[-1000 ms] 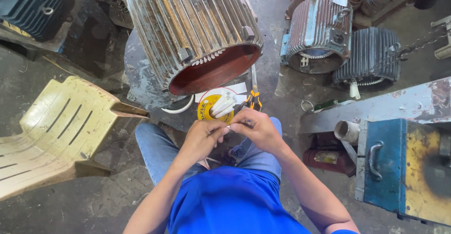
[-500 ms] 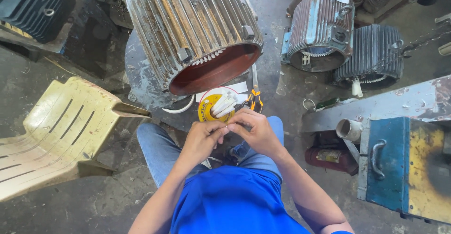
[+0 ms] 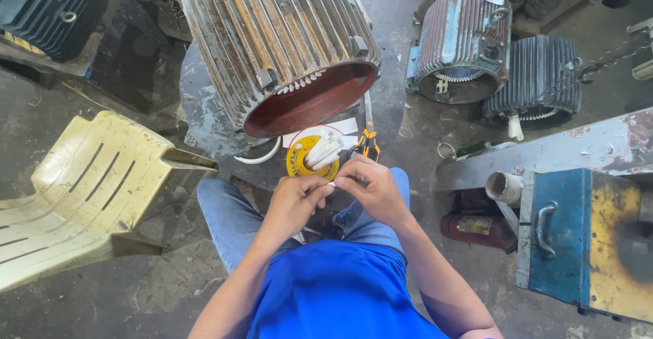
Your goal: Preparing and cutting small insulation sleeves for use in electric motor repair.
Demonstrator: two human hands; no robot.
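View from above my lap, seated before the open end of a large ribbed motor housing (image 3: 279, 46). My left hand (image 3: 294, 201) and right hand (image 3: 371, 188) meet at the midline just above my knees, forearms converging from the lower corners, wrists bent slightly inward. Fingertips of both hands pinch a small white strip (image 3: 331, 184) between them (only a sliver shows, so its full shape cannot be told); each hand is narrowed to a fingertip pinch, the other fingers curled under. Just beyond my knuckles a yellow roll (image 3: 307, 162) lies flat on the round grey metal plate (image 3: 204, 121) under the housing, with several white sleeves (image 3: 324, 150) lying across its centre. Scissors with orange-and-black handles (image 3: 368, 143) rest just beside the roll, blade pointing away from me toward the housing rim, near my right fingers but not touching them. A pale plastic chair (image 3: 81, 189) stands to my left. To my right sits a blue and yellow metal box (image 3: 592, 237), and farther off two smaller finned motor housings (image 3: 462, 43).
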